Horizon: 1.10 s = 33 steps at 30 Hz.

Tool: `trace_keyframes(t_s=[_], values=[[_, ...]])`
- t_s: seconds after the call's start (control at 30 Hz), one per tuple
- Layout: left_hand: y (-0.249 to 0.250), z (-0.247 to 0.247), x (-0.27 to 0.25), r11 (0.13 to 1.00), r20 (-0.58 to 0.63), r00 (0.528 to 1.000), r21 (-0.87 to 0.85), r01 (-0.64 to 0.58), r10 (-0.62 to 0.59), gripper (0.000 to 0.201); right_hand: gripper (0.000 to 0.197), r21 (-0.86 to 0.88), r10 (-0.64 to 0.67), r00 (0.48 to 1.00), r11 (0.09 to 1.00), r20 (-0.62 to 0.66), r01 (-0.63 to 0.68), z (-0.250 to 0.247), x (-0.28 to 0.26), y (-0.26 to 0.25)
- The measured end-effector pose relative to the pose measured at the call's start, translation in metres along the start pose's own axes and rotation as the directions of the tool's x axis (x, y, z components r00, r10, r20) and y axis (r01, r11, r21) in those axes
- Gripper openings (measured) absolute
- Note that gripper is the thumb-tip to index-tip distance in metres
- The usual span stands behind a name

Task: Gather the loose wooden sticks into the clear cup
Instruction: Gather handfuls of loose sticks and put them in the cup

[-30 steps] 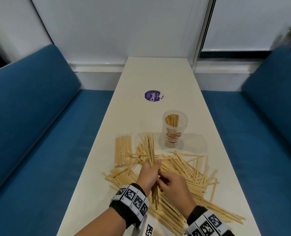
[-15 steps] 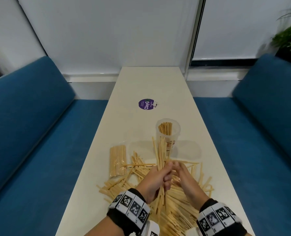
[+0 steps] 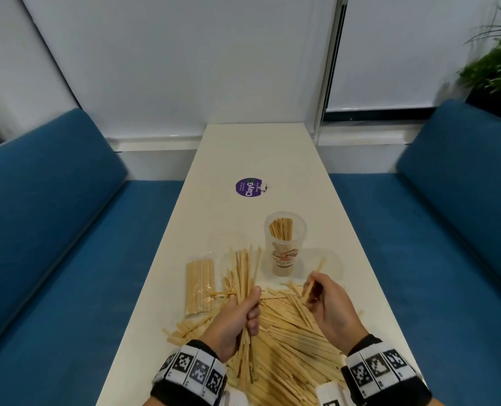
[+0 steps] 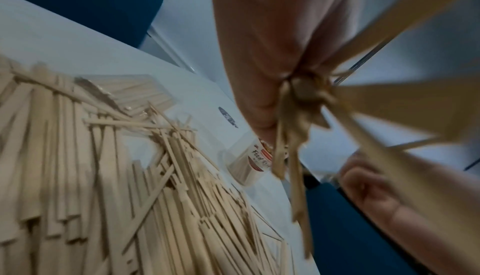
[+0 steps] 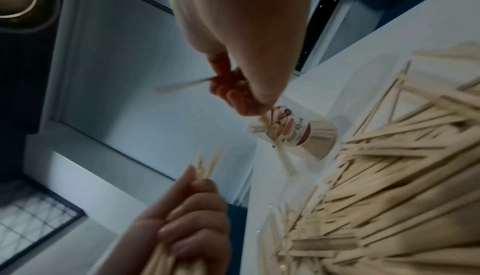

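A clear cup [image 3: 285,244] with a printed label stands upright on the white table [image 3: 255,153] and holds several wooden sticks. It also shows in both wrist views, the clear cup [image 4: 250,164] and the clear cup [image 5: 296,133]. A heap of loose sticks [image 3: 287,332] lies in front of it. My left hand [image 3: 237,315] grips a bundle of sticks [image 3: 243,271] upright over the heap. To the right, my right hand [image 3: 328,306] pinches a single stick [image 3: 313,279] just below the cup.
A wrapped pack of sticks [image 3: 200,284] lies left of the heap. A purple round sticker [image 3: 249,186] sits farther up the table. Blue benches [image 3: 53,230] run along both sides. A plant [image 3: 495,63] stands at the far right.
The two hands have come apart: the right hand drew away to the right with one stick, while the left hand kept the bundle and shifted slightly left, off the cup.
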<state>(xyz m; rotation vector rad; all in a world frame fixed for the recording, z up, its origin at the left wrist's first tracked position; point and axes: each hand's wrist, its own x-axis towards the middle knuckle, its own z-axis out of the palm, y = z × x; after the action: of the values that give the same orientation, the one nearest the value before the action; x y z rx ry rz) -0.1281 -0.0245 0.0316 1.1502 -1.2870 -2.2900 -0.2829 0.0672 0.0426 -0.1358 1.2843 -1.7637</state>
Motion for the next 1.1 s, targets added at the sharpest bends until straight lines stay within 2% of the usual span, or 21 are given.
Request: trace_keyframes(t_s=[0.03,0.13,0.27,0.4,0.47,0.57,0.7,0.77,0.87,0.97,1.03,1.1], values=[[-0.001,0.001,0.003,1.0,-0.018,1.0,-0.009,0.0,0.0,0.058,0.027,0.015,0.018,0.999,1.0,0.045,-0.018,0.004,-0.004,-0.002],[0.0,0.011,0.002,0.999,-0.022,0.999,0.018,0.029,-0.028,0.035,0.031,0.058,0.018,0.988,0.998,0.15,-0.027,0.017,-0.013,-0.006],[0.002,0.022,0.0,0.996,-0.013,0.999,-0.082,0.031,-0.033,0.035,0.036,0.02,0.042,0.972,0.999,0.233,-0.048,0.025,-0.023,0.0],[-0.001,0.022,0.008,0.996,-0.088,0.996,-0.089,0.001,-0.009,0.034,0.032,-0.071,0.141,0.938,0.99,0.317,-0.124,0.025,-0.029,0.011],[-0.002,0.02,0.009,0.994,-0.123,0.992,-0.108,0.0,-0.013,0.033,0.031,-0.154,0.149,0.926,0.983,0.345,-0.101,0.025,-0.031,0.012],[0.001,0.016,0.005,0.995,-0.123,0.992,-0.097,-0.022,0.01,0.03,0.029,-0.341,0.056,0.954,0.939,0.296,0.051,0.025,-0.032,0.011],[0.001,0.019,0.001,0.998,-0.111,0.993,-0.041,-0.052,0.048,0.039,0.026,-0.577,-0.077,0.965,0.788,0.25,0.213,0.026,-0.024,0.018],[0.001,0.021,0.0,0.997,-0.111,0.993,-0.052,-0.049,0.043,0.046,0.018,-0.616,-0.142,0.963,0.745,0.229,0.256,0.028,-0.023,0.026],[0.002,0.02,-0.003,0.994,-0.114,0.992,-0.09,-0.058,0.048,0.046,0.02,-0.629,-0.228,0.943,0.703,0.241,0.331,0.029,-0.022,0.033],[0.002,0.016,-0.003,0.987,-0.118,0.988,-0.117,-0.112,0.099,0.043,0.022,-0.654,-0.233,0.928,0.66,0.289,0.369,0.027,-0.022,0.035],[0.002,0.017,-0.003,0.984,-0.162,0.976,-0.073,-0.16,0.146,0.044,0.016,-0.648,-0.244,0.926,0.663,0.287,0.375,0.027,-0.024,0.037],[0.004,0.02,-0.004,0.976,-0.218,0.953,-0.008,-0.217,0.21,0.051,0.016,-0.622,-0.195,0.955,0.726,0.224,0.294,0.029,-0.025,0.037]])
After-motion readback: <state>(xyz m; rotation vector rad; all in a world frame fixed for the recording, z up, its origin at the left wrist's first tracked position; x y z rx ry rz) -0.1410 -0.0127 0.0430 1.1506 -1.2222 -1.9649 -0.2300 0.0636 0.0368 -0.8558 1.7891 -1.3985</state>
